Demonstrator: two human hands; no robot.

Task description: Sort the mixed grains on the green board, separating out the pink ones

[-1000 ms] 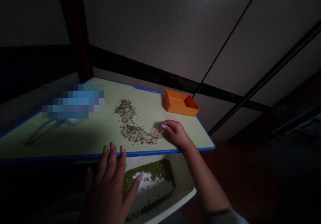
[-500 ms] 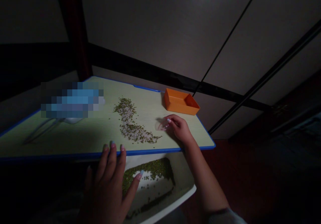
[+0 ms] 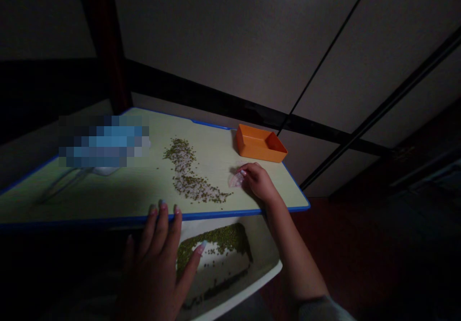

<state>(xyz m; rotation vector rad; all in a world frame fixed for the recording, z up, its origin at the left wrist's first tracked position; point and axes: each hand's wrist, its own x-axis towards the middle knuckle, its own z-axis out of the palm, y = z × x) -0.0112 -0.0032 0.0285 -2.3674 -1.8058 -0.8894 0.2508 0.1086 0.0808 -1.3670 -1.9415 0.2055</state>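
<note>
Clear piece (image 3: 235,179) in right hand (image 3: 259,182) indistinct; left hand (image 3: 158,266) partly hides tub (image 3: 264,246).

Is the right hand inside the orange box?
No, the right hand is over the pale tabletop, on the near side of the orange box.

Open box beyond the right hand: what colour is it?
The box is orange; the head view shows it best.
</note>
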